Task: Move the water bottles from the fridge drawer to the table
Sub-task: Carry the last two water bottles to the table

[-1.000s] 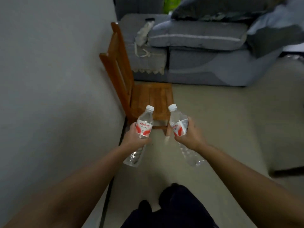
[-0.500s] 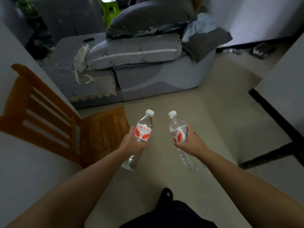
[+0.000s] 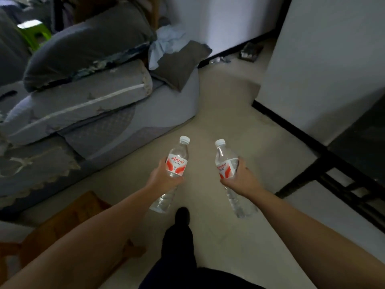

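Observation:
I carry two clear water bottles with white caps and red-and-white labels over the floor. My left hand (image 3: 161, 177) grips the middle of the left water bottle (image 3: 176, 161), which tilts cap-forward. My right hand (image 3: 239, 179) grips the right water bottle (image 3: 226, 163) the same way, its base pointing back toward me. The two bottles are apart, side by side. A dark table (image 3: 358, 155) with black legs stands at the right edge. The fridge drawer is not in view.
A grey sofa (image 3: 125, 122) piled with cushions and bedding fills the left. A wooden chair (image 3: 68, 222) is at the lower left. A white wall (image 3: 325, 59) with a black skirting runs along the right. My dark trouser leg and shoe (image 3: 182, 215) step on beige floor.
The view has swung right: the chair slid to the lower left, the sofa moved left, and the wall and dark table came in on the right. Both hands still hold their bottles.

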`<state>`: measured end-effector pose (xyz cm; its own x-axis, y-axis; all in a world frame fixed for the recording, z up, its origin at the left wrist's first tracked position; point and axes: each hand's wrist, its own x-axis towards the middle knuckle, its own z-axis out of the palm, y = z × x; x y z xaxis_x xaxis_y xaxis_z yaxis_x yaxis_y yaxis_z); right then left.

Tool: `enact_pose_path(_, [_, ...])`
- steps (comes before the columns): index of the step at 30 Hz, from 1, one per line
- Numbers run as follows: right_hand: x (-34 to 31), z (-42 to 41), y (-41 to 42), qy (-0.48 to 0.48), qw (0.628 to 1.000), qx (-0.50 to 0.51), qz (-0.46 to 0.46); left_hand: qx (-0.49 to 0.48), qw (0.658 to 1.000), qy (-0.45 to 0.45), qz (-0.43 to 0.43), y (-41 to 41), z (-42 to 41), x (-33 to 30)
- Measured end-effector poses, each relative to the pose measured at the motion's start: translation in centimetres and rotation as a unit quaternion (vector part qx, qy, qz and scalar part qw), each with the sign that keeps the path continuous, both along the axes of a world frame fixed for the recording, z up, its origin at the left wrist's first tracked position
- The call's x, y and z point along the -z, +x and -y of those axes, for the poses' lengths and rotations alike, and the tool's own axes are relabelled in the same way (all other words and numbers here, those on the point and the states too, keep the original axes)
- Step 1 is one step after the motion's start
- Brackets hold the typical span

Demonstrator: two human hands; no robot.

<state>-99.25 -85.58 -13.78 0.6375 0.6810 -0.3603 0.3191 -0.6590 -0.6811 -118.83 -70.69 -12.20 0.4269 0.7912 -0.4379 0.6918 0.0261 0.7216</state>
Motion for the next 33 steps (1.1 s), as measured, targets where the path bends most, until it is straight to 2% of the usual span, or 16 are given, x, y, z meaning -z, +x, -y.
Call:
enact_pose_path(6, [1.3,-4.3,8.6,-0.013,0.997,0.076,-0.001,0.090,0.996,-0.011,0.009,11.3,-6.7,2.3])
enact_pose_path(16, [-1.1,-10.5,24.7,-0.024,0.973,0.225,0.050,0.264,0.964,0.012,0.007,33.2,-19.5,0.7])
enact_pose_path(20, [-1.0,-9.7,30.6,-0.044,0.955,0.291,0.032,0.325,0.945,0.019,0.006,42.6,-19.3,0.6])
enact_pose_path(25, [-0.2,-8.2,38.9,-0.042,0.947,0.318,0.027,0.389,0.920,0.038,0.020,53.0,-16.5,0.3])
enact_pose_path(31, [-1.9,-5.0,50.9,-0.009,0.936,0.351,0.025,0.424,0.905,-0.007,0.031,66.1,-13.3,-0.1])
enact_pose_path(33, [-2.7,-3.5,54.3,-0.005,0.932,0.360,0.043,0.433,0.900,-0.019,0.050,71.0,-12.9,1.5])
